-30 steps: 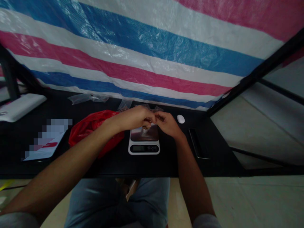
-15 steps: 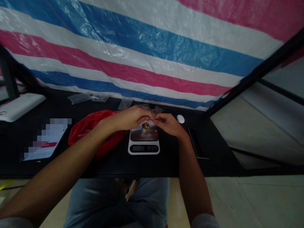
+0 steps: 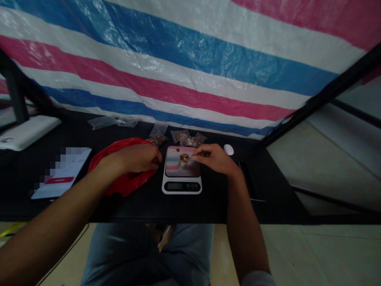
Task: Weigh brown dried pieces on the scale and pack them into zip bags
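Observation:
A small white kitchen scale [image 3: 181,187] stands on the black table, its display facing me. On its shiny platform sits a little cup of brownish bits [image 3: 184,158], and one dark piece [image 3: 177,150] lies near the platform's back edge. My right hand [image 3: 213,158] is at the scale's right side, thumb and fingertips pinched together close to the cup; whatever is between them is too small to see. Over the right part of an open red plastic bag [image 3: 119,183], my left hand [image 3: 139,157] has its fingers curled in. Its contents, if any, are hidden.
Behind the scale lie small clear bags with brown contents [image 3: 193,140]; flat clear bags [image 3: 114,122] are farther left. A white mouse [image 3: 228,149] and a dark phone [image 3: 251,180] are right, a printed sheet [image 3: 64,174] left. A striped tarp [image 3: 178,59] hangs behind.
My left hand has moved left from above the scale to the red bag, away from my right hand. The right hand stays beside the cup. The view has shifted slightly.

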